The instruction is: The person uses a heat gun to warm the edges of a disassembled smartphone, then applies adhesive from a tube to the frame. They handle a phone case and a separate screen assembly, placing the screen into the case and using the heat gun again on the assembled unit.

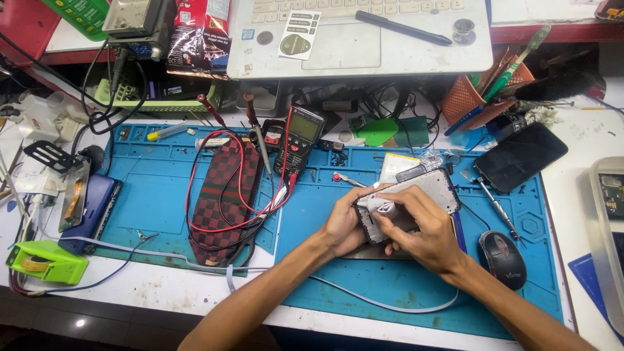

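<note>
An opened phone body (426,188) with a grey inner frame is tilted above the blue work mat (162,195). My left hand (343,226) grips its lower left end from below. My right hand (422,227) lies over the same end, pinching a small white crumpled wipe or tissue (380,205) against the phone's lower part. Both hands touch the phone.
A multimeter (300,136) with red and black leads lies over a checkered case (227,195). A dark phone (520,162), a screwdriver (497,208) and a mouse (504,257) sit to the right. A laptop (364,39) and an orange tool cup (471,97) stand behind. A green tape dispenser (45,260) sits at the left.
</note>
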